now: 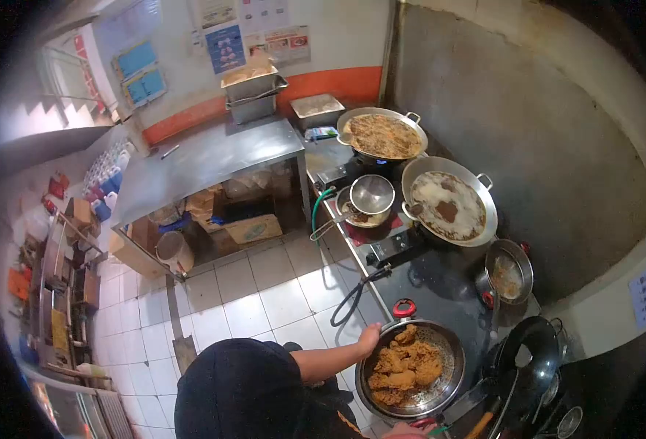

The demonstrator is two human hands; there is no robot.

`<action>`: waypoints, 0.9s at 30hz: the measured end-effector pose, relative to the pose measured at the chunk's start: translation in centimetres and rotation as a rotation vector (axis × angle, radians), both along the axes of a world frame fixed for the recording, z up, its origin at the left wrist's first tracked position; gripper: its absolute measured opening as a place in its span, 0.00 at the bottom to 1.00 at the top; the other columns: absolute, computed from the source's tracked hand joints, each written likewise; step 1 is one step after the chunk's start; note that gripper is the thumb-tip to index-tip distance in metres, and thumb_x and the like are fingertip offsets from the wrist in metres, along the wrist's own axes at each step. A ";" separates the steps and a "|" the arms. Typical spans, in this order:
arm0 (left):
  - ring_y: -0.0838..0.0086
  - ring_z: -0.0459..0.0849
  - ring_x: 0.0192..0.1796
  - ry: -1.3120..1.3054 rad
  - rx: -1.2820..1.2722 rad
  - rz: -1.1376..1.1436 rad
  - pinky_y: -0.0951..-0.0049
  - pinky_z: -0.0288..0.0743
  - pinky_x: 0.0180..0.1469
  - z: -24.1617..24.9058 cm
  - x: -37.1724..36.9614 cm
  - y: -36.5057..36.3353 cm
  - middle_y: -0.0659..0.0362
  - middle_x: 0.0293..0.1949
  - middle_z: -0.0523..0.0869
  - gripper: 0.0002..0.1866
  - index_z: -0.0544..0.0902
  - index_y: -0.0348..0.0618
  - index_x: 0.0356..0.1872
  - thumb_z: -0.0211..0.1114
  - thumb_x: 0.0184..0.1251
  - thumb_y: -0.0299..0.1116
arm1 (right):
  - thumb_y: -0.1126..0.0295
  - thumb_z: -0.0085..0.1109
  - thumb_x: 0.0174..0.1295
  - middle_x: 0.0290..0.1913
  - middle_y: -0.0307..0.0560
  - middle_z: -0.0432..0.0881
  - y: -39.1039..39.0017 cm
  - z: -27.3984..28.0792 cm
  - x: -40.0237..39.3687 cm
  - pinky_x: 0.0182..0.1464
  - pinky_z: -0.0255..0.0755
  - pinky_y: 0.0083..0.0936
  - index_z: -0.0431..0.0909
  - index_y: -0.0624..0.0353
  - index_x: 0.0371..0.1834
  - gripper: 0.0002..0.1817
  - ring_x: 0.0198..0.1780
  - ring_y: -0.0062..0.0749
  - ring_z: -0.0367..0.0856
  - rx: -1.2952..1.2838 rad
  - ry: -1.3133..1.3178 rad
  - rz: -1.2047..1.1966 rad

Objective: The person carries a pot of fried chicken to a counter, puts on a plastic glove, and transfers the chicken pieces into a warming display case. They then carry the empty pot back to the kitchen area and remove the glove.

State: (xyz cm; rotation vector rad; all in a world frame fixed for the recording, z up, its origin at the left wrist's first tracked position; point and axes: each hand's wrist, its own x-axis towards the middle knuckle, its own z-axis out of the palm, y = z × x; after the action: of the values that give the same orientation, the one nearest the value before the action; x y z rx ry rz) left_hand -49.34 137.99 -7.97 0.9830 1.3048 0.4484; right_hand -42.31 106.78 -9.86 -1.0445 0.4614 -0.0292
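A round metal colander (pixel 440 391) full of golden fried chicken pieces (pixel 403 366) rests on the dark counter at the lower right. My left hand (pixel 369 339) reaches out from my dark-clothed body and grips the colander's left rim. A red handle (pixel 403 307) sticks out at its far rim. Only a sliver of my right hand (pixel 405 432) shows at the bottom edge beside the colander's near rim; what it holds is hidden.
Two large woks sit on burners: one with frying food (pixel 381 135), one with foamy oil (pixel 449 207). A wire skimmer (pixel 370 196) lies between them. A small pan (pixel 509 272) and a black wok (pixel 531 355) stand to the right. A steel table (pixel 206 157) is beyond the tiled floor.
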 end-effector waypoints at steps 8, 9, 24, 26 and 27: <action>0.55 0.76 0.52 -0.059 0.106 0.071 0.59 0.64 0.57 0.5 -4.2 0.4 0.45 0.49 0.80 0.25 0.75 0.33 0.48 0.42 0.74 0.49 | 0.50 0.49 0.65 0.25 0.35 0.64 0.5 7.8 -3.7 0.43 0.61 0.37 0.64 0.49 0.23 0.19 0.32 0.28 0.62 0.044 0.066 0.040; 0.55 0.76 0.51 -0.022 0.080 0.005 0.59 0.64 0.57 1.4 -4.8 0.5 0.45 0.48 0.80 0.25 0.74 0.33 0.48 0.42 0.74 0.49 | 0.51 0.49 0.66 0.24 0.35 0.64 0.5 8.5 -4.1 0.42 0.61 0.37 0.63 0.49 0.22 0.19 0.30 0.28 0.62 0.054 0.070 0.045; 0.60 0.75 0.42 -0.227 0.105 -0.086 0.62 0.66 0.51 7.7 -10.5 -14.8 0.47 0.39 0.80 0.24 0.75 0.34 0.41 0.44 0.74 0.49 | 0.54 0.50 0.64 0.14 0.32 0.57 -11.0 10.8 -14.3 0.30 0.56 0.30 0.58 0.48 0.14 0.23 0.20 0.25 0.55 0.271 -0.066 -0.464; 0.60 0.75 0.43 -0.234 0.058 -0.130 0.62 0.65 0.51 8.4 -11.0 -19.6 0.47 0.40 0.80 0.24 0.74 0.33 0.42 0.44 0.74 0.49 | 0.54 0.50 0.64 0.13 0.33 0.57 -17.8 7.4 -15.1 0.29 0.55 0.29 0.58 0.48 0.12 0.23 0.19 0.26 0.54 0.276 -0.224 -0.641; 0.59 0.76 0.45 -0.235 0.015 -0.161 0.63 0.65 0.52 9.7 -12.0 -22.1 0.46 0.41 0.80 0.25 0.74 0.33 0.43 0.44 0.73 0.50 | 0.56 0.49 0.63 0.11 0.33 0.56 -21.4 7.1 -16.3 0.29 0.55 0.28 0.57 0.48 0.10 0.24 0.18 0.26 0.53 0.255 -0.212 -0.600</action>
State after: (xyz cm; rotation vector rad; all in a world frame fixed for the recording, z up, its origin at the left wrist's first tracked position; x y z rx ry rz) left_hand -61.37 115.85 1.71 1.0075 1.0051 0.4352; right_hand -58.63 85.43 -2.79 -0.6157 0.5538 -0.5944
